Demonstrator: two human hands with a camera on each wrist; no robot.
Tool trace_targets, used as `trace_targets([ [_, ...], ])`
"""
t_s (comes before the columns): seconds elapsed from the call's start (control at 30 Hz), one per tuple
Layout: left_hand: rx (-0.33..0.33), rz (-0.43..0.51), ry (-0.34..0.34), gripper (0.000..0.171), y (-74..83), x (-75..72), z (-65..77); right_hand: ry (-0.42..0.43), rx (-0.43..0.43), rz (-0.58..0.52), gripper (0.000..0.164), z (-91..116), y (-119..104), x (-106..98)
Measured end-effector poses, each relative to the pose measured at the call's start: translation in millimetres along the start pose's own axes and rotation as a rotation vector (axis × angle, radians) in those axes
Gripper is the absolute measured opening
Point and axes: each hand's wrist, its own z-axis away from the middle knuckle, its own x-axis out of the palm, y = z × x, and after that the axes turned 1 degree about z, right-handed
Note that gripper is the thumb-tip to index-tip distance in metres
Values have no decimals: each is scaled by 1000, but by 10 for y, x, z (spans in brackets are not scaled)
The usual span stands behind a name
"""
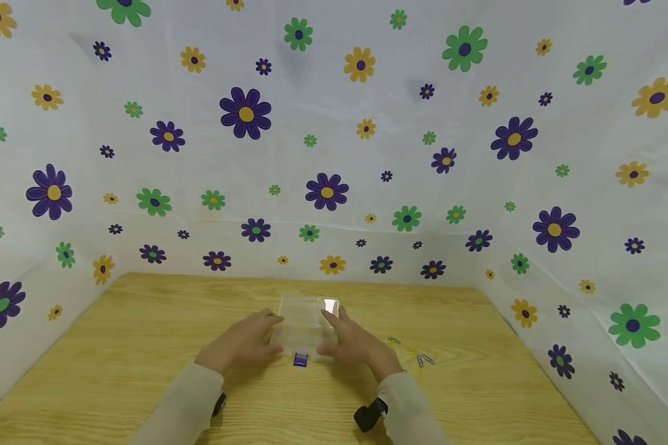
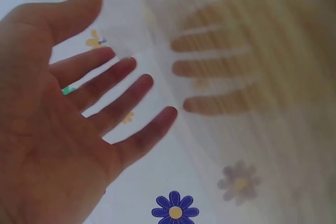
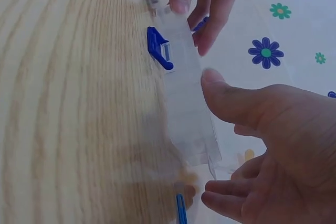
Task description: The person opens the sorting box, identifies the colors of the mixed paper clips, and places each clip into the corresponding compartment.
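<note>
A clear plastic box (image 1: 303,321) with a blue latch (image 1: 300,360) at its front lies on the wooden table. At the box's left side is my left hand (image 1: 250,340); the left wrist view shows its fingers spread and fairly straight, with nothing between them. My right hand (image 1: 357,341) is at the right side. In the right wrist view, its thumb is by the box's upper edge and its fingers are loosely bent near the right end. Whether either hand touches the box is hard to tell. The latch (image 3: 159,49) sticks out from the front wall.
Several coloured paper clips (image 1: 427,359) lie on the table (image 1: 467,395) to the right of my right hand. One blue paper clip (image 3: 181,208) shows near my right fingers. A white flower-print sheet (image 1: 334,154) encloses the table at the back and sides.
</note>
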Motion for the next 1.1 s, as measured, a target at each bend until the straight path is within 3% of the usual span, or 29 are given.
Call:
trace_targets([
  [0.27, -1, -28, -2, 59, -107, -6, -85, 14, -18, 58, 82, -81, -8, -55],
  [0.53, -35, 20, 11, 59, -131, -1, -100, 30, -29, 45, 74, -167, 31, -53],
  [0.83, -50, -5, 13, 61, -110, 21, -107, 44, 1, 59, 72, -199, 58, -11],
  [1.1, -32, -31, 23, 59, -136, 33, -101, 1, -17, 90, 72, -222, 59, -28],
])
